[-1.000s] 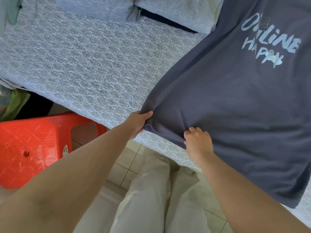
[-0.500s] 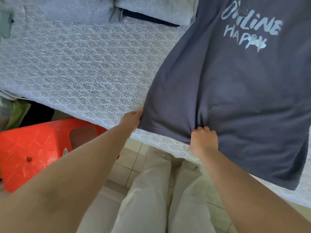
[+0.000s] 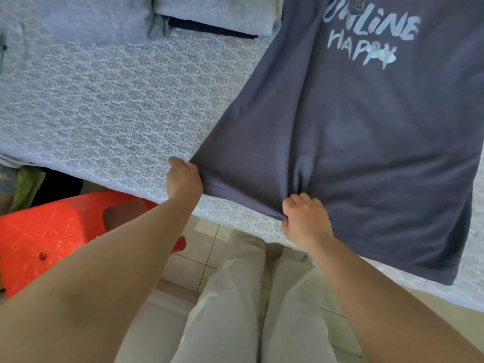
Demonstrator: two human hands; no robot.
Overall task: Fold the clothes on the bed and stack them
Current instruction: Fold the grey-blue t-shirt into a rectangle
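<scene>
A dark grey-blue T-shirt [image 3: 353,142] with pale "ONLINE HAPPY" lettering lies spread on the bed [image 3: 117,113], print side up, its hem toward me at the near edge. My left hand [image 3: 183,178] grips the left corner of the hem. My right hand [image 3: 305,216] pinches the hem a little to the right, fingers curled into the cloth. The fabric bunches between the two hands. The shirt's far part runs out of view at the top right.
The bed has a pale patterned cover. Grey pillows [image 3: 97,17] and a dark folded item [image 3: 209,27] lie along its far side. A red plastic stool [image 3: 52,231] stands on the tiled floor at my left. My legs in light trousers [image 3: 248,310] stand against the bed's edge.
Both hands kept their hold on the hem. The left hand closed tighter on the corner, and the shirt shifted slightly toward me and to the left.
</scene>
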